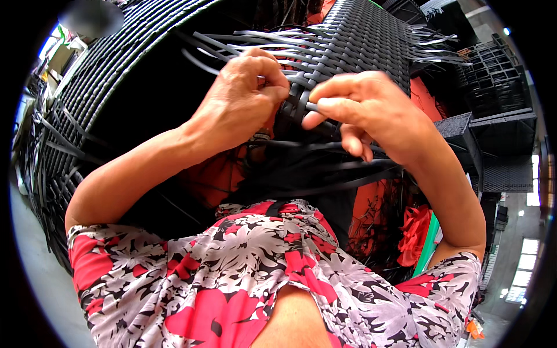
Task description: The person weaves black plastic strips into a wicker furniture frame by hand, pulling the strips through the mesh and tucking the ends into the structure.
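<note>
In front of me is a dark grey woven wicker panel (362, 43), with loose flat strips (261, 47) sticking out of its left side. My left hand (249, 93) is pinched at the panel's near left corner, beside the strips; its fingertips hide what they grip. Just across from it, my right hand (371, 110) pinches a short grey strip (311, 107) between thumb and forefinger, its other fingers curled below. Several long dark strips (331, 168) hang loose beneath my hands, in front of my body.
A large woven piece (98, 75) curves along the left, with strip ends hanging from it. More loose strip ends (432, 43) fan out at the panel's right. Dark woven furniture (493, 139) stands at the right. Red cloth (415, 232) lies next to a green edge (428, 246).
</note>
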Demonstrator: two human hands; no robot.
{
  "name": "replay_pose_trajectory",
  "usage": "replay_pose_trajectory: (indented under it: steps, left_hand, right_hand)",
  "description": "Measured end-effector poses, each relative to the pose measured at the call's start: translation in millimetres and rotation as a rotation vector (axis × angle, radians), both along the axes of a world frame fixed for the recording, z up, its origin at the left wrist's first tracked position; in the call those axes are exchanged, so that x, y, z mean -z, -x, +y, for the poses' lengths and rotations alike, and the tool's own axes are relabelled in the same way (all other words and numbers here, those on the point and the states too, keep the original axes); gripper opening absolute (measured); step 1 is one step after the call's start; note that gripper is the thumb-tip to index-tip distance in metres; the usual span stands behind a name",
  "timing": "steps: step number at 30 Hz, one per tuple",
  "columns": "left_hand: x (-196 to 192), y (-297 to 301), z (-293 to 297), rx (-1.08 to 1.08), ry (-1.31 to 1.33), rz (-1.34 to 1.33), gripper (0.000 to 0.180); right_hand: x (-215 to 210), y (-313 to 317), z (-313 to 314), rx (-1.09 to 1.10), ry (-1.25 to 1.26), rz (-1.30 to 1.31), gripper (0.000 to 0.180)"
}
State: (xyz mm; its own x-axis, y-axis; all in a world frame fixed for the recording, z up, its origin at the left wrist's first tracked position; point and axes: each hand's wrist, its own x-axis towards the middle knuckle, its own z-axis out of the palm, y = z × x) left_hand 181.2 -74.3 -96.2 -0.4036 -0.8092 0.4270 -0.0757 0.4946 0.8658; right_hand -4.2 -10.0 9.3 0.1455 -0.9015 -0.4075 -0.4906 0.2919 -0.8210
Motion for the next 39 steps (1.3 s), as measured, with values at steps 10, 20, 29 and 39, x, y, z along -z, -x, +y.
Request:
replay_pose_trajectory:
  steps: [10, 20, 29, 39]
  left_hand:
    - [-69.2, -88.9, -114.2, -0.748, 0.650, -0.291, 0.022]
    - [-93.5, 29.0, -3.4, 0.132, 1.206, -0.564, 0.022]
    - [-89.4, 68.8, 6.5, 0.404, 0.668, -0.437, 0.025]
    - [-84.6, 57.5, -1.2, 0.348, 0.794, -0.424, 0.024]
  right_hand:
    - [-10.3, 100.0, 58.4, 0.302, 0.725, 0.157, 0.016]
    - [26.7, 137.9, 101.4, 0.439, 0.867, 0.033, 0.016]
    - [6.5, 115.3, 83.2, -0.035, 1.079, 0.583, 0.017]
    - [-8.7, 89.4, 47.8, -0.284, 1.013, 0.559, 0.017]
